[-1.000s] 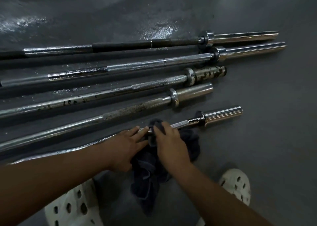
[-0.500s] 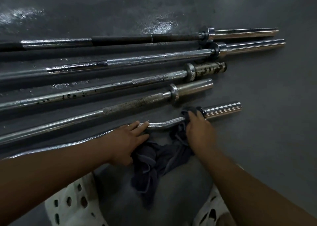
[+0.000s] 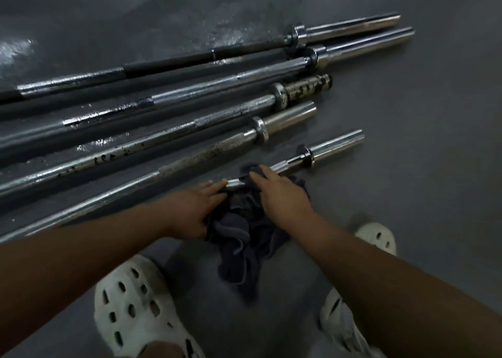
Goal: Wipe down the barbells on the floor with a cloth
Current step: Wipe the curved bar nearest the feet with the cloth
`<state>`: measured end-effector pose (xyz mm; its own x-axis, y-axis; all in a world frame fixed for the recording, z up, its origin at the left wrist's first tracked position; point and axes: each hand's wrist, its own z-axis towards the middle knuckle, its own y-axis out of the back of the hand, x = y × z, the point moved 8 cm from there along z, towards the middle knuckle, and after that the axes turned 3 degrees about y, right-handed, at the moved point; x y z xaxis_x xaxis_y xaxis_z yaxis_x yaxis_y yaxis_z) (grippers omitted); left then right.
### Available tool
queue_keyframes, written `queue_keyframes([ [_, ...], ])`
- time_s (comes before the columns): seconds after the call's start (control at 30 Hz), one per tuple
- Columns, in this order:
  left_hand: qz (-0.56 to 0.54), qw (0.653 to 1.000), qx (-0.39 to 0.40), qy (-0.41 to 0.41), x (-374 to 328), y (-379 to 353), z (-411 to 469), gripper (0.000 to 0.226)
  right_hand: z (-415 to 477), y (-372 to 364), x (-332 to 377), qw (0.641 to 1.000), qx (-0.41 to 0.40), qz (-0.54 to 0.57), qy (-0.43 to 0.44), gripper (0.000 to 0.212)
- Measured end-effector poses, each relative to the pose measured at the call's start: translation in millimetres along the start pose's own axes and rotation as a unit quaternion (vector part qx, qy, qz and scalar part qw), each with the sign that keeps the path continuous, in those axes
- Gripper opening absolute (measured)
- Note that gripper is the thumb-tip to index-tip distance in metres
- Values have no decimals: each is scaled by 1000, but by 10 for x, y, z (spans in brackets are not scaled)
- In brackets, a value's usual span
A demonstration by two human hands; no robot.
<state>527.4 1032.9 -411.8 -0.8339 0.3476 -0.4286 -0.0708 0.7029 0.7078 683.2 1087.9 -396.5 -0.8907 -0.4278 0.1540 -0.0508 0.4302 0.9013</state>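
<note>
Head view: we looked down along both forearms at bars lying on a grey floor [image 3: 423, 200].
Nearest barbell [image 3: 336, 143]: lay closest to us, chrome sleeve pointing up and right.
Cloth [image 3: 239, 238]: dark and bunched, draped over that bar's shaft and trailing down toward us.
Right hand [image 3: 282, 197]: arm stretched forward, fingers fairly straight, pressing the cloth flat onto the shaft.
Left hand [image 3: 195, 208]: relaxed, fingers straight, tips resting on the bare shaft just beside the cloth.
Other barbells [image 3: 288, 115]: four, side by side beyond it.
Clogs [image 3: 135, 317]: white, perforated, either side of the cloth.
</note>
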Motion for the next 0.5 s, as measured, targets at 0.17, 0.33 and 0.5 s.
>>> queue_keyframes([
  [0.17,3,1000,-7,2,-5,-31,-5,97,-18,115,-475,980,-25,12,-199,53],
  [0.33,-1,1000,-6,8,-25,-28,-18,95,-34,-7,194,999,-14,17,32,53],
  [0.5,8,999,-24,40,-109,-35,-3,96,-85,47,-652,970,-41,61,-231,64],
])
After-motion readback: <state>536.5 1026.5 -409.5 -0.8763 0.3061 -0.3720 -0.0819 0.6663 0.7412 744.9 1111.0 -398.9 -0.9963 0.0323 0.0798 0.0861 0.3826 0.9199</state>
